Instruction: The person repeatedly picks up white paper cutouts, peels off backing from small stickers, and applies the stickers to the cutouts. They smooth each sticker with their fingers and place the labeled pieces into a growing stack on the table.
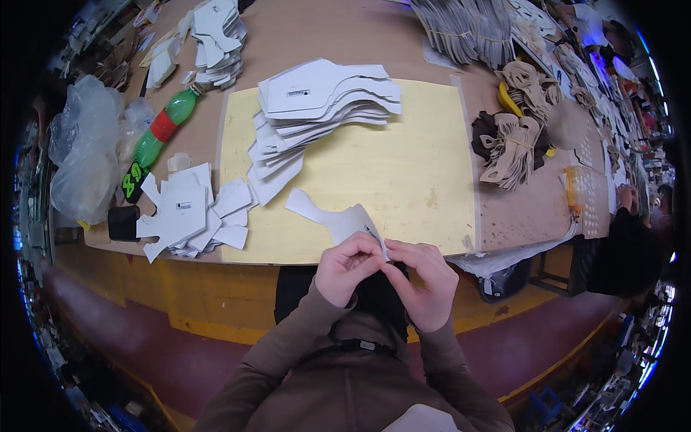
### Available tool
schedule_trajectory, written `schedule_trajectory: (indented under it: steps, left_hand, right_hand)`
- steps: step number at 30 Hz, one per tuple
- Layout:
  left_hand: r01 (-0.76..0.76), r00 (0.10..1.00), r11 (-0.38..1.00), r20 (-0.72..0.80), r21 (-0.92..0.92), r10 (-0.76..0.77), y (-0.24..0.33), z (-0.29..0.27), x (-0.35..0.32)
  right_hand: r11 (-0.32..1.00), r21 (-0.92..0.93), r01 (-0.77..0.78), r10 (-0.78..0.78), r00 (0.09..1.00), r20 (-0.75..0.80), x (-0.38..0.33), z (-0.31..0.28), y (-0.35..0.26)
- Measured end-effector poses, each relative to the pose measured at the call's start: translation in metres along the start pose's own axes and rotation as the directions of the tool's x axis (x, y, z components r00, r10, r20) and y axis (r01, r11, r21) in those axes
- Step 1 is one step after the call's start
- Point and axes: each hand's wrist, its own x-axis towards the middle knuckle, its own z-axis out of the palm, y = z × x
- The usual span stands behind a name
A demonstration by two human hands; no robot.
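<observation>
Both hands meet at the near edge of the table, pinching one white cut-out piece (332, 218) with a curved outline. My left hand (350, 268) closes thumb and fingers on its near edge. Right beside it, my right hand (425, 282) is closed on the same edge, fingertips almost touching the left ones. The piece's far end lies over a yellow sheet (410, 173). Beyond it a fanned stack of similar white pieces (317, 93) rests on the sheet. Left of my hands, a looser pile of white pieces (183, 209) lies near the table edge.
A green bottle with a red label (165, 126) lies at the left beside a clear plastic bag (86, 151). Beige bundled pieces (515, 147) sit at the right, grey bundles (468, 32) at the back. A dark-sleeved person (625, 245) is at the far right.
</observation>
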Motion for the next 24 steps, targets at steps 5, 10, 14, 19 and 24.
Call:
schedule_trajectory:
  steps: [5, 10, 14, 19, 24]
  left_hand:
    - [0.01, 0.998, 0.995, -0.069, 0.103, -0.003, -0.02, 0.011, 0.008]
    - [-0.024, 0.991, 0.941, -0.116, 0.336, 0.067, -0.031, 0.018, 0.01]
    - [-0.079, 0.984, 0.896, -0.109, 0.438, 0.14, -0.035, 0.022, 0.011]
    - [-0.038, 0.989, 0.906, -0.117, 0.421, 0.096, -0.037, 0.02, 0.01]
    - [-0.075, 0.986, 0.88, -0.097, 0.47, 0.136, -0.043, 0.019, 0.01]
  right_hand:
    - [0.981, -0.183, -0.057, 0.052, 0.998, -0.036, -0.001, -0.01, 0.004]
    - [0.952, -0.302, -0.058, 0.051, 0.998, -0.034, -0.002, -0.016, 0.006]
    - [0.933, -0.345, -0.101, 0.101, 0.995, -0.018, -0.003, -0.022, 0.009]
    - [0.954, -0.28, -0.111, 0.132, 0.989, 0.059, -0.003, -0.028, 0.018]
    - [0.927, -0.256, -0.275, 0.31, 0.945, 0.107, -0.005, -0.025, 0.021]
